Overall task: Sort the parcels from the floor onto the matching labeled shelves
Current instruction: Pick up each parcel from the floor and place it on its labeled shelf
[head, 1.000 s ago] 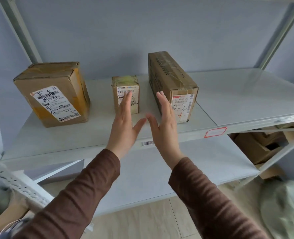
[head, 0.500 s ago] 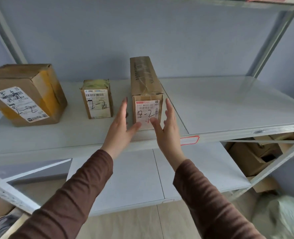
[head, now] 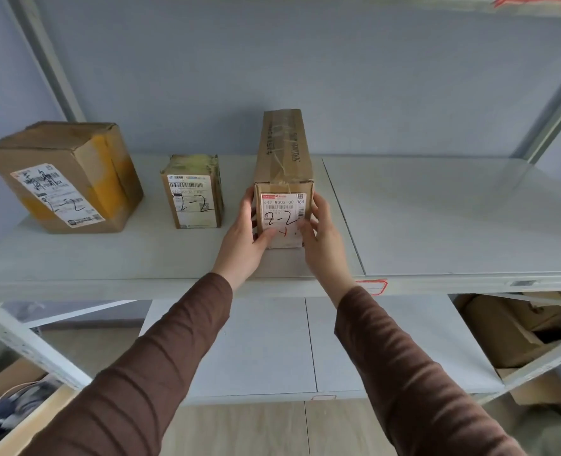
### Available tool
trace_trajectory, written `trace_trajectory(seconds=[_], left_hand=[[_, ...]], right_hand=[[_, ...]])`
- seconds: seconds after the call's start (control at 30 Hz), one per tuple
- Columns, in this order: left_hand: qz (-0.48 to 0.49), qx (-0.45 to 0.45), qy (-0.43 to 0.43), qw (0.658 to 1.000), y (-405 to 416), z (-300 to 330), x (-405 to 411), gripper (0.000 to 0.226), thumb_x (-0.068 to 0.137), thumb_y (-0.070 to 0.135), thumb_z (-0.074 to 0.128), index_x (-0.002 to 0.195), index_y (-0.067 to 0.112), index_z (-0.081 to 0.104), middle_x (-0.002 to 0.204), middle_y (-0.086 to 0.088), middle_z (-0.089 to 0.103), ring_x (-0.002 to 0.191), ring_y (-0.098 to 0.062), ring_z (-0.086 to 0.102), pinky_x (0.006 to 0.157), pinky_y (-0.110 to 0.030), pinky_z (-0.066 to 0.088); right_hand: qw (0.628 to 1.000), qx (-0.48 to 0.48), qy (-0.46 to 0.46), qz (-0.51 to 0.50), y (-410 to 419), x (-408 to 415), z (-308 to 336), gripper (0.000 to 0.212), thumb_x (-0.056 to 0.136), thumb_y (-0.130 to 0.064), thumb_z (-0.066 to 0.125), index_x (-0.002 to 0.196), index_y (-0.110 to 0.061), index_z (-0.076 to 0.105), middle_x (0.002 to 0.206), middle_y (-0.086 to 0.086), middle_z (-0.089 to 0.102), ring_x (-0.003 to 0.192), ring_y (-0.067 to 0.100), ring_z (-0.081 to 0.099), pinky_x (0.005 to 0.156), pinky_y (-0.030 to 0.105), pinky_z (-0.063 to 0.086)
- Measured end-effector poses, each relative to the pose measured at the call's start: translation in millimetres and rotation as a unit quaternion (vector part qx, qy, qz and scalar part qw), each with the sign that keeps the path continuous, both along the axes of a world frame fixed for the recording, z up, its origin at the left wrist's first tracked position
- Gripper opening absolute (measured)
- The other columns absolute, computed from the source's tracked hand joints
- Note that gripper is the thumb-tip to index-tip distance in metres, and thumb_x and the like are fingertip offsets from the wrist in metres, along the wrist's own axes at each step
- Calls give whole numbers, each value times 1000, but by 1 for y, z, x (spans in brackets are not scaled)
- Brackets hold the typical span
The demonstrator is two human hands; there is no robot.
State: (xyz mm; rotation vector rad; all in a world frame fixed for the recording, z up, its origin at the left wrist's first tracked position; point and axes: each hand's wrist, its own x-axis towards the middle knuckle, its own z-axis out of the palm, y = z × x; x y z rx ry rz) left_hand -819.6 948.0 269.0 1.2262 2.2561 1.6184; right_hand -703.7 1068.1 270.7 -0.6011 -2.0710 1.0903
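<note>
Shelf (head: 436,225), read left to right against the long parcel (head: 284,179). Far left of it: large box (head: 65,176), marked 2-2. Nearer left, clear of it: small box (head: 192,192), also 2-2. Long parcel itself lies flat on the shelf, near end facing out, label 2-2. Left hand (head: 243,238) is wrapped on its left face, thumb across the label's lower edge; right hand (head: 321,235) is wrapped on the right face: the grip of both is closed on the parcel. Judged stiff taped cardboard, moderate weight, tape possibly slick. Best held by the two long side faces near the front end, as now. Right of it, shelf is bare.
</note>
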Motion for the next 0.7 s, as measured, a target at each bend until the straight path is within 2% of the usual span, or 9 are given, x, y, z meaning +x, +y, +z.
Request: trace_trajectory(seconds=[0.1,0.17,0.23,0.33,0.47,0.6,0.63,0.7], left_hand=[[4,-13,10,1000,8,0,-9,87,96,11,69,161,29,14,137,32,47,122,14,53,112,-40,48],[5,-16,8,1000,12,1,-15,88,96,13,70,161,31,13,139,28,49,125,8,54,112,-41,47],[1,-15,8,1000,15,2,-18,88,96,15,70,160,33,13,145,18,50,131,-3,54,113,-41,47],[0,-26,11,1000,19,3,-21,87,97,17,69,161,30,12,146,16,49,127,2,51,110,-28,44],[-4,-23,13,1000,20,3,-24,87,97,15,68,162,28,11,141,20,47,122,8,48,104,-20,40],[-13,-20,4,1000,18,1,-25,90,95,19,72,160,31,11,147,13,46,132,-7,51,112,-35,45],[-10,-14,2,1000,17,2,-23,91,94,23,73,160,32,11,153,8,43,138,-12,47,115,-37,42],[6,-11,11,1000,11,3,-16,95,93,30,75,162,28,9,165,0,28,150,-15,30,120,-31,30]], right_hand=[[1000,3,-8,-14,6,-12,-1,51,106,-22,49,153,-30,32,132,-12,64,110,15,67,91,38,56],[1000,3,-14,-18,8,-18,-1,51,106,-21,47,153,-30,31,133,-9,65,111,19,68,92,47,56],[1000,-2,-15,-21,11,-22,0,50,106,-19,47,152,-30,31,131,-9,65,110,19,68,92,50,55],[1000,-4,-17,-24,13,-25,1,49,106,-18,46,151,-29,32,131,-9,65,109,19,69,91,50,55],[999,4,-15,-29,13,-27,2,47,107,-20,46,152,-27,32,133,-8,65,109,18,69,90,48,56],[998,6,-34,-43,7,-24,4,48,108,-27,45,153,-29,31,142,-4,60,115,23,67,92,48,55],[998,2,-42,-46,5,-22,6,49,108,-30,45,154,-30,29,147,-1,57,120,25,64,96,49,54],[997,-6,-60,-56,-1,-15,9,56,107,-34,48,158,-27,26,156,4,48,135,28,54,108,45,47]])
